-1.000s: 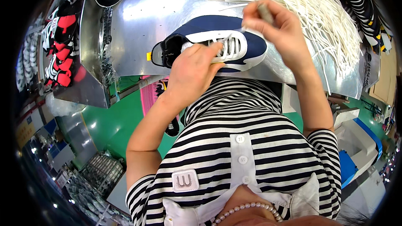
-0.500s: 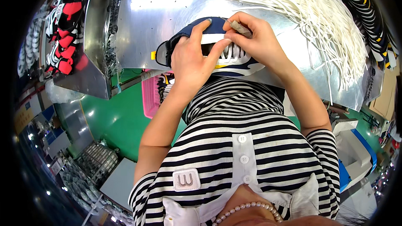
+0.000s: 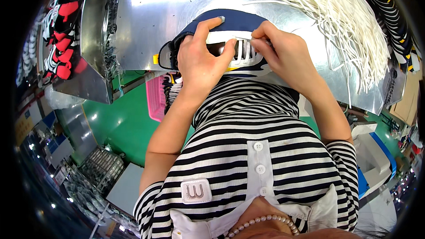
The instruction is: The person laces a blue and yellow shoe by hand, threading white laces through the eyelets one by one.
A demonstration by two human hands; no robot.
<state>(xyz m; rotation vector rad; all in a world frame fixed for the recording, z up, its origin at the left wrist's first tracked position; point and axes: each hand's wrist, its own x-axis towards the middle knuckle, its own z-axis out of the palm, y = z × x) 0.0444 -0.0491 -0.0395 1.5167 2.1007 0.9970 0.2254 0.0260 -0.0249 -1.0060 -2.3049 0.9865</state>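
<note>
A navy shoe upper [image 3: 239,18] with white and yellow trim lies at the table's near edge, its toe to the right. White laces [image 3: 245,53] cross its front in rows. My left hand [image 3: 197,64] grips the upper, index finger on the navy side and thumb across the opening at the laces. Over the lace rows, my right hand [image 3: 285,55] is closed in a pinch around a slim hand tool. Only a thin bit of the tool [image 3: 242,39] shows beside the eyelet edge; the fingers hide its handle.
A large heap of loose white laces [image 3: 341,22] covers the right part of the metal table [image 3: 146,40]. Stacked uppers [image 3: 392,13] line the far right. Red and black uppers [image 3: 64,40] hang at the left. Below the table stands a pink basket [image 3: 155,102].
My right hand has turned and moved right and down, from the far side of the upper to the lace rows. The taped tool handle has gone from sight. My left hand keeps its grip.
</note>
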